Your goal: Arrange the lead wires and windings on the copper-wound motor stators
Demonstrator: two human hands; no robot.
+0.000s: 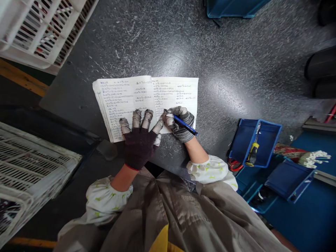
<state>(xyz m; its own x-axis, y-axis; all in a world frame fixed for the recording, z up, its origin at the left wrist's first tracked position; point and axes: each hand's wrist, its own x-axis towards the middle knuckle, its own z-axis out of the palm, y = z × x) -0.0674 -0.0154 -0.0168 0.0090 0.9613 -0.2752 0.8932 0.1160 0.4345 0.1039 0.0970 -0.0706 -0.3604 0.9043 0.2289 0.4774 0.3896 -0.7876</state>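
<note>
An open notebook (143, 101) lies on the dark speckled table, both pages covered with handwritten lines. My left hand (140, 141), in a dark glove with tape round the fingertips, rests flat with fingers spread over the lower part of the left page and the fold. In a grey striped glove, also taped, my right hand (181, 122) is closed round a blue pen (185, 125). The pen slants across that hand, its back end toward the lower right. Its tip, by the lower right page near my left thumb, is hidden by the fingers.
White plastic crates (39, 35) stand at the upper left, with another crate (34, 164) at the lower left. A blue bin (233, 8) sits at the far edge. On the right, a blue divided tray (270, 140) holds a yellow-and-black screwdriver (252, 154); red handles (235, 166) show beside it.
</note>
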